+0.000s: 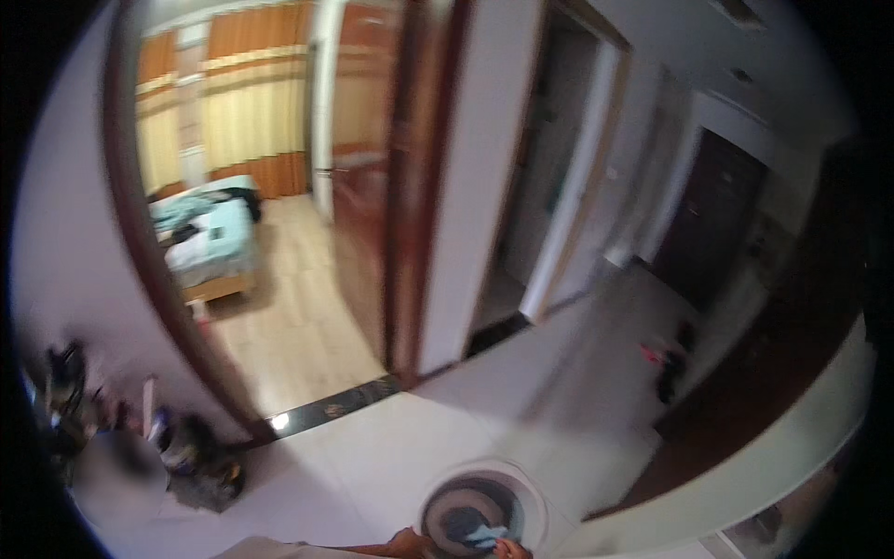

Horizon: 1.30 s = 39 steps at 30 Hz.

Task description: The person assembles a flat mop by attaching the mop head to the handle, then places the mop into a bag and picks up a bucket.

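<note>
A round pale bucket [533, 494] is at the bottom centre of the head view, with a dark band and a greyish inside. Against its left rim is my left hand [406, 542], fingers closed on the edge. My right hand [510, 550] reaches over the near right side and pinches a light blue cloth [486, 535] inside the bucket. Darker fabric [461, 524] seems to lie under the cloth, though blur hides its shape. The lower frame edge cuts off part of both hands.
Ahead left, a doorway with a reddish-brown door [361, 177] opens on a bedroom with a bed [219, 242]. Clutter [200, 466] lines the left wall. A dark doorway [549, 168] and a dark door [712, 214] stand farther right. Small items [666, 363] lie on the hallway floor.
</note>
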Available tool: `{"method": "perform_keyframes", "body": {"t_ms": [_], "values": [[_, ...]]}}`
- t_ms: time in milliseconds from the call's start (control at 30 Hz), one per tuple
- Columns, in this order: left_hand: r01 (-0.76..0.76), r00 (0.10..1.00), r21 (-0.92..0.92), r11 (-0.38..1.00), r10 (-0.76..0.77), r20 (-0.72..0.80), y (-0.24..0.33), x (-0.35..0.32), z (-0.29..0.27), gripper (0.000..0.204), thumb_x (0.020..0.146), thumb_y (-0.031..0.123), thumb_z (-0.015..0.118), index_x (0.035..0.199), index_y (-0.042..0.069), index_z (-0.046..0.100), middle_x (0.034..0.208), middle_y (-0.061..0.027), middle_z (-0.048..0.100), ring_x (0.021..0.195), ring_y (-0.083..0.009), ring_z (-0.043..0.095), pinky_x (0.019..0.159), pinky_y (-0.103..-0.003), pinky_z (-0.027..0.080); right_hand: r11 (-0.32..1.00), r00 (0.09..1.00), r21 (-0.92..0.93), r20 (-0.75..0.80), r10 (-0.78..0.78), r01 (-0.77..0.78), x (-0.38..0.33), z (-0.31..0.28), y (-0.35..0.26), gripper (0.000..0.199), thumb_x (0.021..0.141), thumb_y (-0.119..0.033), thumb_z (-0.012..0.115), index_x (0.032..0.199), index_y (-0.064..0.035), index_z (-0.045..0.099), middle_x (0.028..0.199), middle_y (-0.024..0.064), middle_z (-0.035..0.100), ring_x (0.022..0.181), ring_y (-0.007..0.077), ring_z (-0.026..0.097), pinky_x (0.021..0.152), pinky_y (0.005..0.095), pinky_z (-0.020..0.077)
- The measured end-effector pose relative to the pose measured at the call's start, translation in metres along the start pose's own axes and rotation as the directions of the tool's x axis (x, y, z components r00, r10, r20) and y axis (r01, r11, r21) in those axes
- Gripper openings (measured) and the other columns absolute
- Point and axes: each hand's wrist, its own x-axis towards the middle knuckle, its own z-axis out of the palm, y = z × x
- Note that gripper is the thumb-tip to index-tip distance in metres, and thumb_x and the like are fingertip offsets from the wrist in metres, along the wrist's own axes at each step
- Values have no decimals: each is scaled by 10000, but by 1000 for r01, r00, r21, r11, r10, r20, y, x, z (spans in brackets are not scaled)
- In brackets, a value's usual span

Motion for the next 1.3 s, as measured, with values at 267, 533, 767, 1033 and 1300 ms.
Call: {"method": "perform_keyframes", "body": {"t_ms": [267,533,767,1033,1300], "values": [[189,971,-374,908,-114,212,184,113,-38,477,819,152,599,1252,95,408,1128,-163,563,947,-330,602,798,-429,524,980,915,171,-371,159,-101,178,-57,18,208,821,-114,551,1018,-73,605,948,165,611,839,311,598,728,356,479],[176,983,-244,954,-184,-10,324,298,-57,448,822,199,602,1220,62,448,1094,-143,584,938,-329,603,791,-431,534,847,875,532,-414,251,9,387,-75,157,429,807,-152,637,1195,-48,485,1062,109,574,937,221,558,677,330,503],[-188,975,97,977,197,-99,423,414,-76,426,805,169,622,1182,32,477,1057,-172,590,860,-315,628,695,-404,557,214,818,822,424,390,-528,581,-98,230,487,781,-229,642,1216,-95,468,859,61,603,613,176,577,445,307,492],[-235,965,261,936,256,-50,542,551,-124,565,755,289,683,1215,50,456,1152,-146,546,1004,-317,568,787,-430,511,295,791,743,498,356,-600,774,-116,260,595,736,-212,688,1265,-115,435,885,109,590,701,211,585,518,382,509],[-38,990,-153,987,16,-144,674,685,-141,621,742,315,694,1247,76,424,1192,-144,522,1025,-330,552,842,-456,470,357,751,665,525,400,-656,956,-132,291,535,716,-236,697,1189,-91,491,963,92,593,797,243,579,648,403,475]]}}
